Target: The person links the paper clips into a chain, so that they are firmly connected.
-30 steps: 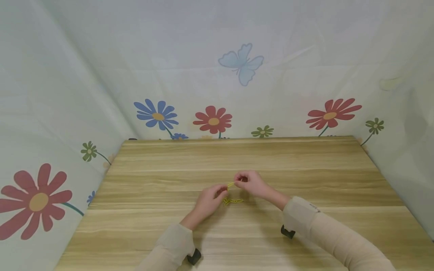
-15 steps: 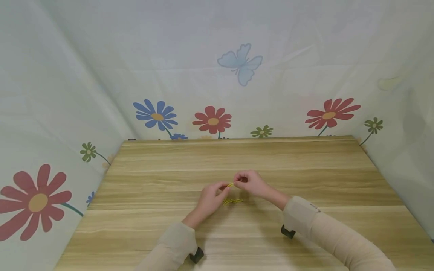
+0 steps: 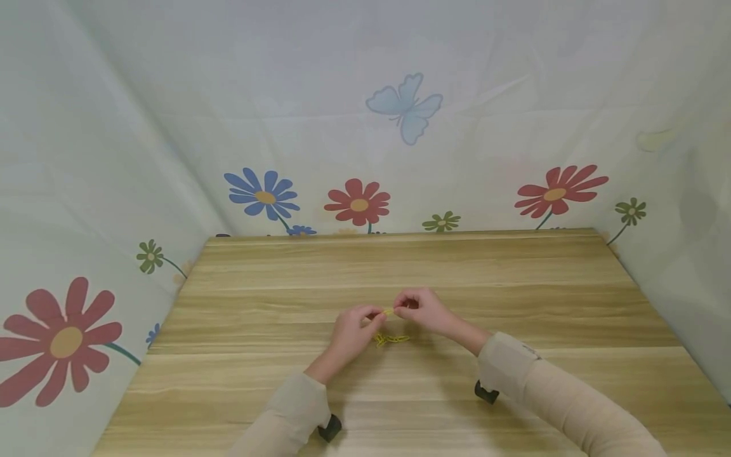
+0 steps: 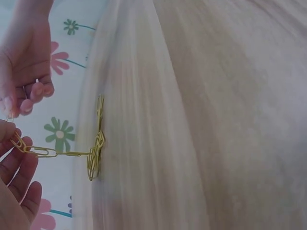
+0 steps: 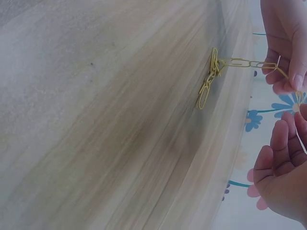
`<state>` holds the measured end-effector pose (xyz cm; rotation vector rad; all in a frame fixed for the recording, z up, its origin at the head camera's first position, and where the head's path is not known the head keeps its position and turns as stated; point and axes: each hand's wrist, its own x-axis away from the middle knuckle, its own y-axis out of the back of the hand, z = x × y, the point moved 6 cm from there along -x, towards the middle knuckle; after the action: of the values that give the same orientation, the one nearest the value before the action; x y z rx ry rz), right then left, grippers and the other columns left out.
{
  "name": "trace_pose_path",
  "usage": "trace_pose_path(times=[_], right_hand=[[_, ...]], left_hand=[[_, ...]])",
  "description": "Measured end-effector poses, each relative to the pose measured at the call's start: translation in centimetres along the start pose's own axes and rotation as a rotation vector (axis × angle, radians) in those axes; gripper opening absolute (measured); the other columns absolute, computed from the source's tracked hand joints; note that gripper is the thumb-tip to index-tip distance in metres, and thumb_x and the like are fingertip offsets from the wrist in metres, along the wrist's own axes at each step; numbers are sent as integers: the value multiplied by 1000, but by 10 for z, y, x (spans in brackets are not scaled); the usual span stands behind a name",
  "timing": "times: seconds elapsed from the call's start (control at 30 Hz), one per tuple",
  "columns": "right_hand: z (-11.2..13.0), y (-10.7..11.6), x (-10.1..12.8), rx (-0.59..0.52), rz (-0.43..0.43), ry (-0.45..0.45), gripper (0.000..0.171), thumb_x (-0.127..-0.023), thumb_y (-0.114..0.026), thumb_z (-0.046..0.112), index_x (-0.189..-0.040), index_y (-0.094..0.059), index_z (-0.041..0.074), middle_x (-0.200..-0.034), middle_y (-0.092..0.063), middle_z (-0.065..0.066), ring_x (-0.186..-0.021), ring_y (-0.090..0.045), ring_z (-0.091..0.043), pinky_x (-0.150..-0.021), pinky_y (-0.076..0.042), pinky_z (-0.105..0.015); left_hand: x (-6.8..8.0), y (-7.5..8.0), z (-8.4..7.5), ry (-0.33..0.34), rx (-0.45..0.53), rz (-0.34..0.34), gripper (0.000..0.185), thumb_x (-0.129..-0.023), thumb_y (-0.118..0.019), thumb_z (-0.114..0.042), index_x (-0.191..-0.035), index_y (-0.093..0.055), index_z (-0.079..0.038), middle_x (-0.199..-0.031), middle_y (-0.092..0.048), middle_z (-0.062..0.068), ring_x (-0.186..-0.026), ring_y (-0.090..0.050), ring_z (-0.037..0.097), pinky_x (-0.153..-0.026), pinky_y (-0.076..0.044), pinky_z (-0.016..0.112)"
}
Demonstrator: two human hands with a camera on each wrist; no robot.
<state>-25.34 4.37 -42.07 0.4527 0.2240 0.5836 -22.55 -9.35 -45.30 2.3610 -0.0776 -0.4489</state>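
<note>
Since the earlier frames your left hand [image 3: 351,333] moves a little up and closer to your right hand [image 3: 425,311], so the gap between them is smaller. Your left fingers pinch the upper end of the yellow paper clip chain [image 3: 391,339]; its lower links lie bunched on the wooden table [image 3: 514,285] just near of your hands. Your right fingers pinch a single clip [image 3: 389,311] at the chain's end, so the joining seems in progress

Yellow paperclip chain [image 4: 72,153], one end raised taut, the rest bunched flat on wooden table [image 3: 514,273]
</note>
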Motion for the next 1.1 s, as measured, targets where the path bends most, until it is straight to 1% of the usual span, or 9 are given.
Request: trace_pose_path(times=[0.1, 0.2, 0.33, 0.47, 0.67, 0.9, 1.0, 1.1], right_hand=[[-1, 2, 1, -4, -10, -2, 12, -83, -57, 3, -86, -61, -7, -82, -62, -14, -69, -50, -9, -62, -42, -19], [-16, 3, -1, 16, -22, -21, 13, -83, -57, 6, -88, -62, -5, -83, -62, -11, -72, -51, -9, -65, -44, -19], [-30, 5, -1, 28, -35, -25, 15, -83, -58, 8, -89, -61, -5, -83, -62, -10, -73, -52, -11, -64, -44, -20], [-37, 9, 0, 28, -44, -31, 15, -82, -58, 7, -89, -61, -6, -82, -62, -10, -72, -51, -10, -63, -43, -20], [-46, 11, 3, 41, -32, -59, 14, -82, -59, 6, -89, -61, -6, -81, -61, -9, -69, -49, -10, -60, -42, -20], [-59, 7, 7, 44, 23, -111, 12, -82, -57, 6, -88, -59, -5, -78, -58, -9, -62, -46, -9, -52, -41, -20], [-60, 3, 8, 55, 51, -90, 11, -81, -57, 4, -88, -59, -5, -79, -58, -10, -61, -46, -9, -52, -42, -20], [-60, 0, 9, 107, 66, -48, 10, -80, -58, 3, -87, -60, -5, -79, -60, -10, -64, -48, -8, -55, -43, -19]], left_hand=[[-1, 6, 2, 11, 9, -13, 19, -85, -58, -26, -91, -66, -9, -84, -66, 0, -81, -61, 11, -71, -49, 24], [-3, 13, 5, 27, 26, -36, 18, -85, -58, -25, -89, -67, -10, -82, -66, -1, -76, -59, 9, -65, -48, 20], [-6, 25, 10, 44, 48, -64, 16, -85, -58, -25, -88, -67, -12, -80, -65, -2, -75, -57, 9, -60, -45, 18], [-8, 38, 14, 50, 56, -90, 16, -85, -58, -24, -88, -66, -11, -81, -64, -2, -77, -57, 10, -59, -46, 18], [-9, 55, 18, 47, 39, -132, 16, -85, -59, -24, -88, -67, -10, -82, -65, -1, -78, -58, 12, -65, -48, 23], [-8, 71, 27, 74, 15, -131, 16, -85, -58, -23, -88, -66, -10, -82, -65, 0, -79, -57, 12, -69, -48, 27], [-8, 77, 30, 80, 5, -132, 17, -86, -57, -24, -89, -66, -10, -83, -65, 1, -79, -57, 13, -69, -49, 29], [-7, 82, 32, 99, 5, -128, 19, -86, -57, -25, -90, -66, -10, -84, -65, 1, -80, -57, 14, -68, -49, 30]])
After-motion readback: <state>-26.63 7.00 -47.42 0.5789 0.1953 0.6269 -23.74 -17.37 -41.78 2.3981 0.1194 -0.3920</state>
